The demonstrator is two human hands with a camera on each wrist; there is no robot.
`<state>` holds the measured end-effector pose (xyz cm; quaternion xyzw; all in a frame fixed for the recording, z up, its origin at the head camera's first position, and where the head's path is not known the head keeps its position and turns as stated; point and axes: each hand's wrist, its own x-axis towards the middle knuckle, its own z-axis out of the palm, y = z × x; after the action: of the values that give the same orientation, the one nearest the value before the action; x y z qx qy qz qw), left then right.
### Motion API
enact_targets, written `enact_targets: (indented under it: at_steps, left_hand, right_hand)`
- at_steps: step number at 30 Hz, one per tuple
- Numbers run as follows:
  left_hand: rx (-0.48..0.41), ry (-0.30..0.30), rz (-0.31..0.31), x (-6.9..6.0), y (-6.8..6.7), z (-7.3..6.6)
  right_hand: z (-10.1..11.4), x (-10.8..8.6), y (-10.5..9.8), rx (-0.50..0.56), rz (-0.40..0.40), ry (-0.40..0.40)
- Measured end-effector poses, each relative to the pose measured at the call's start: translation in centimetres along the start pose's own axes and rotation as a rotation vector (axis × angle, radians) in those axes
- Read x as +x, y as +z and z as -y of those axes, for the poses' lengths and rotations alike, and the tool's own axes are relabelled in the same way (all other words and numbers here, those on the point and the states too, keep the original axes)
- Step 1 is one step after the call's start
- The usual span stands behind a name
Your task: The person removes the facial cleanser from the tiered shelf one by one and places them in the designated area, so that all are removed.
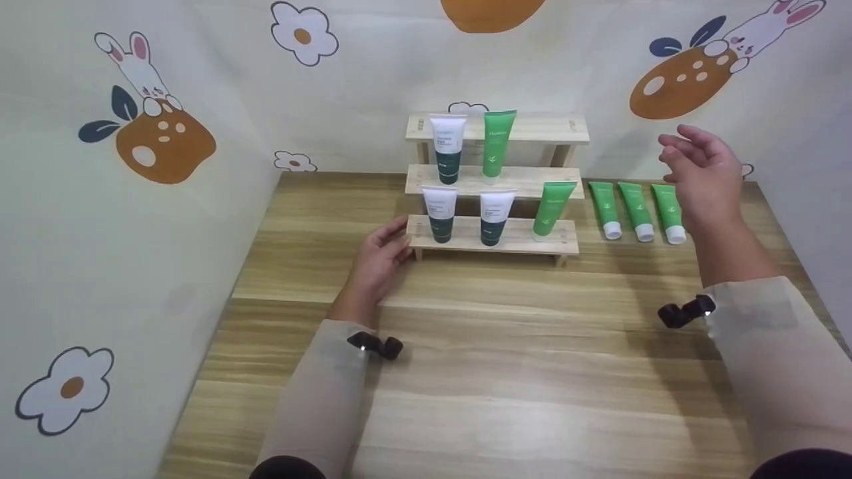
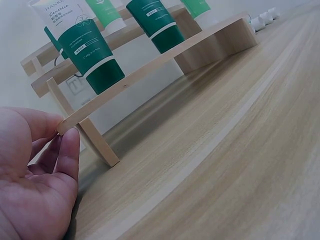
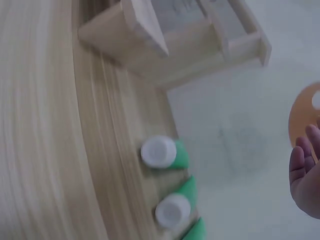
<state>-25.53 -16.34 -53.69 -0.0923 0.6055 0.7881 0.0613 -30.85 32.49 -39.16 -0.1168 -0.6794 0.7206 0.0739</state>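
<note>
A three-tier wooden display rack (image 1: 496, 229) stands at the back of the table. My left hand (image 1: 381, 258) is at its left end, pinching the corner of the lowest board between thumb and fingers, as the left wrist view shows. On that board stand two white-and-dark-green tubes (image 1: 439, 213) and one light green tube (image 1: 554, 209). The middle tier holds another white-and-dark-green tube (image 1: 448, 150) and a green tube (image 1: 498, 146). My right hand (image 1: 709, 176) hovers, fingers loosely bent and holding nothing, near three green tubes (image 1: 636, 211) that lie with white caps toward me.
The top board (image 1: 539, 130) of the rack bears no tube of its own. A patterned cloth (image 1: 346, 113) with rabbits and flowers walls off the back and sides. The wood-grain table (image 1: 506, 366) stretches in front of the rack.
</note>
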Motion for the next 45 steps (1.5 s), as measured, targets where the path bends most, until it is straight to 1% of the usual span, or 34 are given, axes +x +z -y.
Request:
enact_targets:
  at_steps: [3, 6, 13, 15, 17, 19, 21, 25, 26, 27, 30, 31, 34, 37, 45]
  left_hand:
    - [-0.019, 0.005, 0.003, 0.0, 0.1, 0.0]
    - [-0.043, 0.014, 0.007, -0.1, 0.2, 0.0]
    - [-0.048, 0.02, 0.004, -0.2, 0.3, 0.0]
    - [-0.05, 0.021, 0.006, -0.2, 0.3, -0.1]
    - [-0.047, 0.017, 0.007, -0.2, 0.3, -0.1]
    - [-0.042, 0.014, 0.006, -0.2, 0.3, -0.1]
    - [-0.038, 0.009, 0.005, -0.2, 0.2, -0.1]
    - [-0.029, -0.001, 0.004, -0.2, 0.2, -0.1]
    - [-0.027, -0.003, 0.004, -0.1, 0.2, -0.1]
    - [-0.025, -0.004, 0.003, -0.1, 0.2, -0.1]
    - [-0.02, -0.008, -0.002, -0.1, 0.2, -0.1]
    - [-0.02, -0.006, -0.003, -0.2, 0.2, -0.1]
    - [-0.005, -0.003, -0.001, -0.3, 0.1, -0.1]
    - [0.011, 0.0, 0.001, -0.3, 0.1, -0.1]
    - [0.021, -0.019, -0.005, -0.2, 0.1, -0.3]
  right_hand:
    - [0.1, -0.9, 1.6, 0.042, 0.056, -0.058]
    - [0.2, -1.6, 3.1, 0.06, 0.104, -0.092]
    - [1.0, -3.0, 6.3, 0.098, 0.202, -0.136]
    - [1.1, -3.2, 7.0, 0.092, 0.225, -0.147]
    - [1.2, -3.4, 7.7, 0.082, 0.249, -0.142]
    - [1.3, -3.5, 8.4, 0.053, 0.276, -0.139]
    - [1.6, -3.5, 9.0, -0.027, 0.309, -0.153]
    - [2.3, -3.2, 10.2, -0.222, 0.392, -0.191]
    - [2.5, -3.1, 10.5, -0.251, 0.409, -0.199]
    - [2.7, -2.9, 10.8, -0.261, 0.425, -0.205]
    - [3.1, -2.3, 11.6, -0.234, 0.458, -0.207]
    - [3.2, -2.1, 11.9, -0.24, 0.468, -0.208]
    - [3.5, -1.5, 12.8, -0.297, 0.504, -0.197]
    - [3.8, -1.2, 13.6, -0.397, 0.532, -0.19]
    - [4.8, -0.8, 15.8, -0.474, 0.545, -0.169]
